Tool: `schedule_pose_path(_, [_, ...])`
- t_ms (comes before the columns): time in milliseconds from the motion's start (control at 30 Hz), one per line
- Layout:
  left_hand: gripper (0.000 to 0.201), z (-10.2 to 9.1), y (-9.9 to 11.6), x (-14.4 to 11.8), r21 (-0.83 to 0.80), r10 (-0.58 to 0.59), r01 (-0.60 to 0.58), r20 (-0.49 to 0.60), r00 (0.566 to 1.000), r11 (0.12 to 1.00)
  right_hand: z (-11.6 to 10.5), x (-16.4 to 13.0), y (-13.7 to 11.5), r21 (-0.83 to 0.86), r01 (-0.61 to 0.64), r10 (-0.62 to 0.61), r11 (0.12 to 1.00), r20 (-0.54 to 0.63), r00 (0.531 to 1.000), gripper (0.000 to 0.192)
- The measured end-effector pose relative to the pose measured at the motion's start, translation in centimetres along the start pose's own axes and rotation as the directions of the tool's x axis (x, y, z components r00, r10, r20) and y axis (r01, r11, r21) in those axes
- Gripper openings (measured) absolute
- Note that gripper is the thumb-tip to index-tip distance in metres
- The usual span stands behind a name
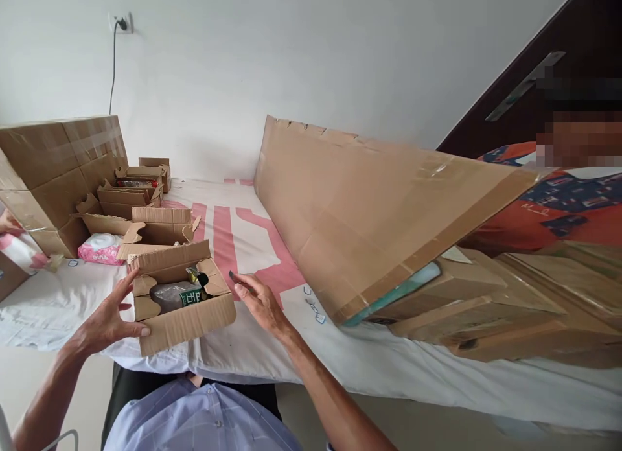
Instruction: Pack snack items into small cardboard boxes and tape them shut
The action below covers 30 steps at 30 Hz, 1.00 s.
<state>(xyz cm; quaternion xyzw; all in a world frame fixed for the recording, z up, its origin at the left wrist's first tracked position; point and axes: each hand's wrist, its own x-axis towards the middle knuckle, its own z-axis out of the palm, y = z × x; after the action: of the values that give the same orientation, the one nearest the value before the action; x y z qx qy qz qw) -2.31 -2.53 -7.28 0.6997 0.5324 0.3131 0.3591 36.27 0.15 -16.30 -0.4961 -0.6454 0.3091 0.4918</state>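
An open small cardboard box (187, 328) sits at the front of the cloth-covered table. My left hand (104, 321) spans its left end, thumb on the front wall and fingers at the back left corner. Inside lies a clear plastic packet (172, 297) with a green label (191, 297) bearing white characters; a shiny dark green and gold item (197, 277) rests behind it. To the right of the box, my right hand (262, 303) is closed, pinching a small dark green piece (232, 277) between thumb and fingers. Its kind is too small to make out.
More open cardboard boxes (162, 229) stand behind, beside a pink wipes pack (100, 249). Large cartons (58, 172) form a wall at left. A big leaning cardboard panel (369, 218) divides off the right, where a person in an orange top (583, 224) is near more cartons (515, 302).
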Motion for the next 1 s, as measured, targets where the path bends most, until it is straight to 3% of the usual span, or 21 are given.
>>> schedule_pose_path(133, [0.137,0.0,-0.4,0.6,0.007,-0.015,0.015,-0.006,1.000,1.000,1.0,0.0,-0.1,-0.041,0.020,-0.018,0.999,0.036,0.999,0.040])
schedule_pose_path(267, [0.138,-1.3,-1.1,2.0,0.001,-0.006,0.006,0.045,0.999,1.000,0.0,-0.4,2.5,-0.366,-0.059,0.007,0.929,-0.141,0.990,0.019])
schedule_pose_path(367, [0.137,-2.6,-1.2,3.2,0.053,0.006,-0.011,0.087,0.996,0.999,-0.8,-0.5,4.3,-0.399,-0.176,0.096,0.900,-0.213,0.972,0.010])
schedule_pose_path(500, [0.134,-3.4,-1.0,3.7,0.103,0.012,-0.024,0.110,0.994,0.994,-1.4,-0.3,5.1,-0.277,-0.199,0.137,0.940,-0.228,0.964,0.026])
schedule_pose_path(667, [0.130,-3.1,-0.7,2.9,0.098,0.033,-0.044,0.109,0.993,0.994,-1.5,-0.7,3.0,0.015,-0.223,0.223,0.975,-0.129,0.966,0.060])
schedule_pose_path(733, [0.128,-3.1,-0.7,2.7,0.090,0.040,-0.050,0.110,0.993,0.995,-1.5,-1.1,1.4,0.257,-0.267,0.286,0.929,-0.039,0.957,0.062])
schedule_pose_path(833, [0.125,-3.2,-0.8,2.5,0.082,0.042,-0.051,0.106,0.993,0.995,-1.6,-1.8,-0.9,0.546,-0.327,0.340,0.772,0.079,0.937,0.055])
schedule_pose_path(900, [0.118,-3.3,-0.9,2.5,0.088,0.056,-0.063,0.085,0.995,0.994,-1.6,-2.2,-2.2,0.581,-0.329,0.335,0.745,0.101,0.937,0.052])
schedule_pose_path(1000, [0.104,-3.2,-0.9,2.6,0.127,0.098,-0.099,0.012,0.995,0.987,-1.6,-2.5,-3.2,0.536,-0.314,0.300,0.783,0.115,0.947,0.052])
